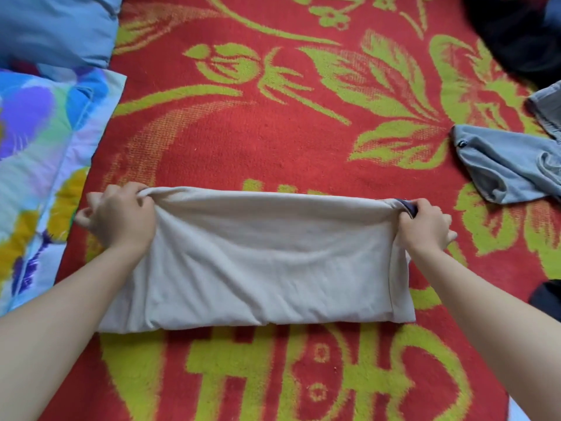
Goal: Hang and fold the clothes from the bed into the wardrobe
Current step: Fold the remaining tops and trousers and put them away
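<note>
**Head view.** A beige soft cloth garment lies folded into a wide rectangle on the bed, a little below the middle of the view. It rests on a red fleecy blanket with a yellow-green flower pattern. Its near edge lies flat on the blanket, and its far edge is drawn taut between the two hands.

The left hand, at 9 o'clock from the garment's middle, has its fingers curled round the bunched far left corner. The right hand, at 3 o'clock, grips the far right corner in the same way. A small strip of dark navy fabric shows at that corner, just beside the fingers. The bare forearms reach in from 7 and 5 o'clock and cross the garment's side edges.

At 2 o'clock, well apart from the beige garment, a crumpled grey-blue cloth garment with a dark round button lies on the blanket. Farther along the same direction, a second grey piece of cloth is cut off by the right edge. At 1 o'clock, in the far corner, sits a dark blurred heap of clothes.

At 11 o'clock lies a plain blue pillow. Just near of it, along the left edge at 9 o'clock, is bedding printed with blue, purple and yellow flowers. At 4 o'clock, a dark thing at the right edge is too little seen to tell.
</note>
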`<action>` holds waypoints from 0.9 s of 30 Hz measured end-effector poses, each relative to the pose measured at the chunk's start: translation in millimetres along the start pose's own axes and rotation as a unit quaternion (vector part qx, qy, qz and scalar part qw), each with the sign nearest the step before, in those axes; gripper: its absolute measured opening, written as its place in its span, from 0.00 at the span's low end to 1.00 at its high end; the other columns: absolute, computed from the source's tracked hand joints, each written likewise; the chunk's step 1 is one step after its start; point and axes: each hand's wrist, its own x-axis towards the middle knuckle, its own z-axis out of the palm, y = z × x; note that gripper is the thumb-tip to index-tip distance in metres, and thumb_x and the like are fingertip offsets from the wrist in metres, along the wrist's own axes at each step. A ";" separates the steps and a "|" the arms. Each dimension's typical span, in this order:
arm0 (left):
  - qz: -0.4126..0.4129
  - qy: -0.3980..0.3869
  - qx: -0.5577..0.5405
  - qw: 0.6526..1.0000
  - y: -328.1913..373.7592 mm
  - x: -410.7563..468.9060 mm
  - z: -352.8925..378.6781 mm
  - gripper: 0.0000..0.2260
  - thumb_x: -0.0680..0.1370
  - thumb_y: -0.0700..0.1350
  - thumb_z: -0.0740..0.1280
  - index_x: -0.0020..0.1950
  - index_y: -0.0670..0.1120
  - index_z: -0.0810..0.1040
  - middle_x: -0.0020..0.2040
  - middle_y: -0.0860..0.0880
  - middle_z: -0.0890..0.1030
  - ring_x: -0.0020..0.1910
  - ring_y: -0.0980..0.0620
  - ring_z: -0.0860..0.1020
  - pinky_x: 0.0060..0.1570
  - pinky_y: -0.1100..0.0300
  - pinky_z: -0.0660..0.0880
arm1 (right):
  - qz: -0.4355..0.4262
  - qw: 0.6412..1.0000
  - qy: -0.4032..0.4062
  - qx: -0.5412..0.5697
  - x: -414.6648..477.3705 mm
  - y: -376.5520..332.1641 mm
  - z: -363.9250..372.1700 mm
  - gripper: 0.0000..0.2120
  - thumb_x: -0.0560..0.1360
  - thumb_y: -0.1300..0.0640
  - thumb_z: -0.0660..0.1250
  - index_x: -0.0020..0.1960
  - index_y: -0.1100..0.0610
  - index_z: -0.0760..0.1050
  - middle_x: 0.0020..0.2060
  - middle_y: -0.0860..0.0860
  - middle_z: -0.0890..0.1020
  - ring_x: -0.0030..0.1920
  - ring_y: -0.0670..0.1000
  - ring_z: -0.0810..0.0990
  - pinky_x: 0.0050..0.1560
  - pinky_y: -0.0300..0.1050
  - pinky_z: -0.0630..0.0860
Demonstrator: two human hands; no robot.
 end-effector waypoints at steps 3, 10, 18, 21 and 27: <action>-0.040 -0.069 -0.029 0.996 4.4 -11.9 8.9 0.31 0.74 0.47 0.68 0.74 0.47 0.62 0.74 0.38 0.58 0.73 0.39 0.54 0.66 0.38 0.54 | 0.022 0.998 -0.050 0.001 -10.1 -9.3 7.4 0.28 0.76 0.52 0.64 0.73 0.50 0.59 0.72 0.60 0.59 0.72 0.60 0.55 0.68 0.59 0.56; 0.301 -0.152 0.114 0.935 -4.1 -105.0 63.4 0.34 0.70 0.64 0.53 0.73 0.50 0.63 0.73 0.37 0.63 0.76 0.42 0.47 0.67 0.39 0.50 | -0.257 0.937 -0.125 -0.202 -86.2 20.0 53.0 0.36 0.69 0.36 0.45 0.72 0.51 0.65 0.72 0.64 0.62 0.72 0.63 0.59 0.63 0.68 0.63; 0.277 -0.173 0.095 0.941 -9.4 -122.2 47.5 0.33 0.73 0.65 0.49 0.76 0.53 0.55 0.74 0.38 0.60 0.73 0.39 0.54 0.63 0.32 0.59 | -0.124 0.988 -0.018 -0.085 -91.0 41.4 38.4 0.28 0.75 0.42 0.56 0.73 0.51 0.63 0.72 0.64 0.60 0.72 0.64 0.57 0.64 0.66 0.62; 0.295 -0.167 0.093 0.936 -25.9 -147.5 40.7 0.29 0.78 0.65 0.41 0.75 0.53 0.55 0.73 0.39 0.60 0.71 0.37 0.57 0.65 0.37 0.56 | 0.127 0.983 -0.127 0.037 -102.0 56.7 27.9 0.40 0.75 0.45 0.65 0.77 0.54 0.47 0.75 0.60 0.50 0.75 0.61 0.49 0.70 0.60 0.54; 0.263 -0.290 0.144 0.909 -43.1 -172.2 51.8 0.31 0.78 0.66 0.37 0.70 0.52 0.64 0.71 0.41 0.64 0.69 0.38 0.62 0.63 0.40 0.55 | 0.272 0.907 -0.168 0.276 -94.5 50.4 22.9 0.20 0.70 0.60 0.71 0.57 0.67 0.69 0.48 0.60 0.77 0.40 0.57 0.78 0.31 0.43 0.75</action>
